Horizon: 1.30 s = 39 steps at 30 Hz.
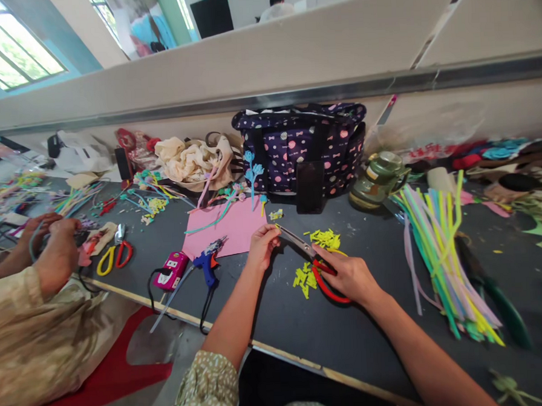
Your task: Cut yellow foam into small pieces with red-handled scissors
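Note:
My right hand (353, 277) is wrapped round the red and yellow handles of a pair of scissors (298, 240), whose blades point left. The blade tips reach the fingers of my left hand (264, 243), which are pinched together. A speck of yellow shows at those fingertips, most likely a small yellow piece, largely hidden. Below the scissors lie two heaps of short yellow strips, a near heap (305, 280) and a far heap (326, 239), the latter partly behind my right hand.
A pink sheet (229, 232), a blue glue gun (206, 266) and a magenta power strip (171, 270) lie leftward. Behind are a patterned bag (277, 148), a phone (309, 187) and a green jar (376, 182). Pipe cleaners (446, 254) lie right. A co-worker's hands (57, 238) are at far left.

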### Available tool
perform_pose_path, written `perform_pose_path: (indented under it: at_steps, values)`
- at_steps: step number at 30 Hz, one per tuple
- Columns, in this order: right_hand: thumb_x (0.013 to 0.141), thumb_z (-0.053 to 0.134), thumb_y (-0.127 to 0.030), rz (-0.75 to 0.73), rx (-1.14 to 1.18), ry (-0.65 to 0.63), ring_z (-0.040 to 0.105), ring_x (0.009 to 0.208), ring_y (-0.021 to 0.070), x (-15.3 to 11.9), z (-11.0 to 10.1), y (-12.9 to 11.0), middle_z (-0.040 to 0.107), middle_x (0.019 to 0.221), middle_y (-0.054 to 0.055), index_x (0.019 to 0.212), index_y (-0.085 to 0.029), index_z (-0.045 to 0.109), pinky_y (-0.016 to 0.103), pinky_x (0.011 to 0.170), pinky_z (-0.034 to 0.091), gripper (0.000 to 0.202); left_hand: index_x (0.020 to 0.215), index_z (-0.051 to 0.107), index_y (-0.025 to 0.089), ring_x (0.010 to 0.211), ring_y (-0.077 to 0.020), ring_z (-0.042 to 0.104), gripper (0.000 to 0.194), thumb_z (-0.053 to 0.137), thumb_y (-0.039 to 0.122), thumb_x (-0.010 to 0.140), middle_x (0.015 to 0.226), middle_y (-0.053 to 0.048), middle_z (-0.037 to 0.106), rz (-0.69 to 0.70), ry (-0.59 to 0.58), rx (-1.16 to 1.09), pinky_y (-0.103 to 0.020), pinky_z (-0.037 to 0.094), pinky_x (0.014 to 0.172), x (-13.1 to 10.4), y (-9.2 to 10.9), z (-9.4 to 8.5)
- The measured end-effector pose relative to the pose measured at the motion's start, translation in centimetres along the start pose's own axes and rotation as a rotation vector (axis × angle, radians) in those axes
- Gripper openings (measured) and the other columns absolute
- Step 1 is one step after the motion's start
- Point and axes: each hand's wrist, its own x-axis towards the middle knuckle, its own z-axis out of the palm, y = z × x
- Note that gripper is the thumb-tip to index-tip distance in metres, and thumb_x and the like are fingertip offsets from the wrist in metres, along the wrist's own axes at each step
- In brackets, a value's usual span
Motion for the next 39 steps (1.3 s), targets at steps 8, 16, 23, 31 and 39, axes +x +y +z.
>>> perform_pose_path:
  at_steps: [8, 16, 23, 31, 39]
  values:
    - [0.087, 0.049, -0.028, -0.018, 0.005, -0.009, 0.067, 0.081, 0.0149, -0.2, -0.2, 0.1, 0.070, 0.099, 0.006, 0.137, -0.024, 0.045, 0.022, 0.069, 0.051, 0.050, 0.074, 0.061, 0.014, 0.044, -0.0033, 0.041, 0.021, 0.074, 0.019, 0.059, 0.062, 0.002, 0.060, 0.001, -0.007, -0.006, -0.020, 0.037, 0.048, 0.0, 0.1, -0.1]
    - [0.087, 0.047, -0.028, 0.029, -0.040, 0.035, 0.065, 0.081, 0.0152, -0.1, -0.1, -0.1, 0.068, 0.103, 0.007, 0.140, -0.024, 0.039, 0.023, 0.066, 0.051, 0.053, 0.077, 0.064, 0.013, 0.049, -0.0033, 0.048, 0.024, 0.077, 0.021, 0.059, 0.068, 0.001, 0.062, -0.014, 0.003, -0.039, -0.019, 0.043, 0.055, 0.0, 0.1, -0.2]
    - [0.086, 0.044, -0.021, 0.016, -0.071, 0.061, 0.059, 0.084, 0.0180, 0.2, -0.7, -0.3, 0.063, 0.092, 0.008, 0.137, -0.017, 0.043, 0.028, 0.074, 0.050, 0.052, 0.078, 0.063, 0.014, 0.051, -0.0036, 0.051, 0.026, 0.079, 0.022, 0.059, 0.074, -0.001, 0.065, -0.017, -0.010, -0.039, -0.018, 0.045, 0.056, 0.0, 0.2, -0.2]
    - [0.085, 0.046, -0.025, 0.087, -0.058, 0.015, 0.061, 0.082, 0.0163, 0.0, -1.0, -0.7, 0.063, 0.100, 0.007, 0.139, -0.023, 0.040, 0.023, 0.063, 0.049, 0.054, 0.079, 0.062, 0.015, 0.051, -0.0035, 0.051, 0.029, 0.080, 0.023, 0.059, 0.073, 0.000, 0.064, -0.026, -0.043, -0.050, -0.019, 0.044, 0.055, 0.0, -0.1, -0.2]
    - [0.086, 0.047, -0.026, 0.051, 0.031, 0.009, 0.063, 0.084, 0.0161, 0.0, -0.6, -0.9, 0.065, 0.095, 0.007, 0.138, -0.022, 0.042, 0.024, 0.071, 0.050, 0.052, 0.081, 0.061, 0.014, 0.051, -0.0030, 0.051, 0.031, 0.080, 0.021, 0.058, 0.071, 0.001, 0.063, -0.052, -0.062, -0.105, -0.019, 0.044, 0.057, 0.1, -0.1, -0.2]
